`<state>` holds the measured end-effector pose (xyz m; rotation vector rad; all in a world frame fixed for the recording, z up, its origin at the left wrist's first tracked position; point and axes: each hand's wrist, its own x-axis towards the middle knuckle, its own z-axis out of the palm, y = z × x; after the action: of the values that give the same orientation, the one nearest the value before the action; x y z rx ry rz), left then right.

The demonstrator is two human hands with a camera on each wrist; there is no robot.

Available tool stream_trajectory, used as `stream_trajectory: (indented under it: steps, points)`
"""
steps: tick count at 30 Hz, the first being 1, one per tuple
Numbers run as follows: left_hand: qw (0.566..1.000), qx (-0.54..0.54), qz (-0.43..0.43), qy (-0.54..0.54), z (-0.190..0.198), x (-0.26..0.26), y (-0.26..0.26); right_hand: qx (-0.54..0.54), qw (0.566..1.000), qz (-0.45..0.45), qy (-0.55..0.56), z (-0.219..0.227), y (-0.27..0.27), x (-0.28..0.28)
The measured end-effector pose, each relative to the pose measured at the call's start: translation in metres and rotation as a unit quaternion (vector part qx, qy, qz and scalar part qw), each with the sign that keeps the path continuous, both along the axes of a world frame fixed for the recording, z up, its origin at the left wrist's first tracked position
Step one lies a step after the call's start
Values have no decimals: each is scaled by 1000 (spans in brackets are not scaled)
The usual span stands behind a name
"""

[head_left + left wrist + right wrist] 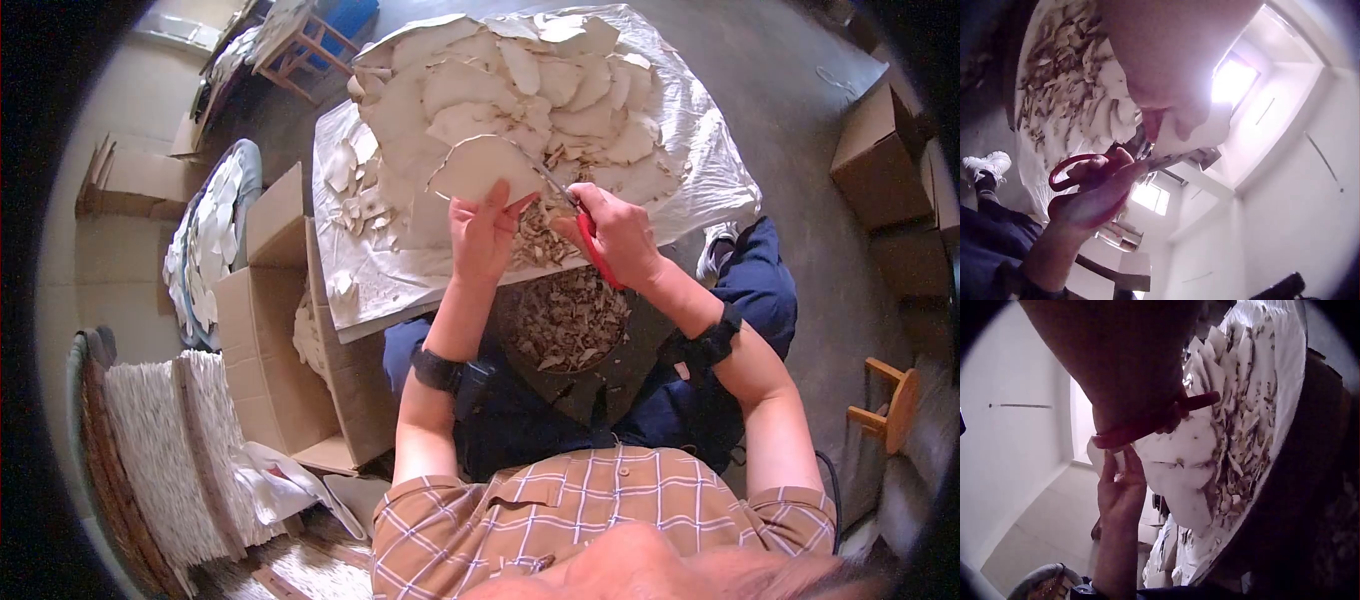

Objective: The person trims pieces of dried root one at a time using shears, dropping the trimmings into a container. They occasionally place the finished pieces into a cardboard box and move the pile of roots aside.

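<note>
A thin, pale, flat slice with a browned edge (478, 163) is pinched between the thumb and fingers of my left hand (482, 238). My right hand (622, 240) grips red-handled scissors (601, 262), with fingers through the loops. Their blades (1169, 161) meet the right edge of the slice. Behind it, a large heap of similar slices (470, 85) covers much of a white-sheeted table (722, 165). Small trimmings (540, 240) lie along the table's near side. In the right wrist view the left hand (1124, 494) holds the slice beneath the scissors' red handle (1141, 430).
Below the table edge, between the knees, a round container holds many trimmings (570, 320). An open cardboard box (265, 355) stands at the left, near a round tray of pale pieces (212, 235). More boxes (880, 150) and a small wooden stool (890, 405) are at the right.
</note>
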<state>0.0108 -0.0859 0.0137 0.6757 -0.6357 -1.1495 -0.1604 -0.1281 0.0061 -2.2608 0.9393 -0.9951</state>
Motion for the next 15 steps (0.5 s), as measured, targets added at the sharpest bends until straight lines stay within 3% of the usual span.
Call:
stream_trajectory:
  steps: [7,10,12,15]
  points:
    - [997,-22,44,-60,3,-3,2,-2,1000,12,-12,7,2,-3]
    - [991,33,63,-116,3,-3,6,11,1000,19,-12,3,1,-3]
    - [997,-15,48,-65,5,-10,7,4,999,3,-35,-3,3,1]
    - [999,29,27,5,5,-8,7,57,998,-11,-37,-2,6,5]
